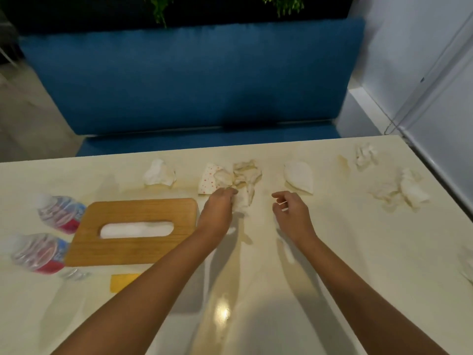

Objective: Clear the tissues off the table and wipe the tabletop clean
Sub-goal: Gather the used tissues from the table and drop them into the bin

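Observation:
Several crumpled white tissues lie along the far half of the cream table (332,252). My left hand (217,208) grips the near end of a crumpled tissue (245,178) at the centre, next to a dotted napkin (208,180). My right hand (291,213) hovers just right of it, fingers loosely curled, holding nothing. Other tissues lie at the far left (160,174), centre right (299,176), far right corner (364,155) and right (401,192). A yellow cloth (122,281) shows near my left forearm.
A wooden-lidded tissue box (133,231) sits left of my left hand. Two plastic water bottles (60,213) (38,253) stand at the left edge. A blue bench (192,80) runs behind the table, and a white wall borders the right. Another tissue (467,262) pokes in at the right edge.

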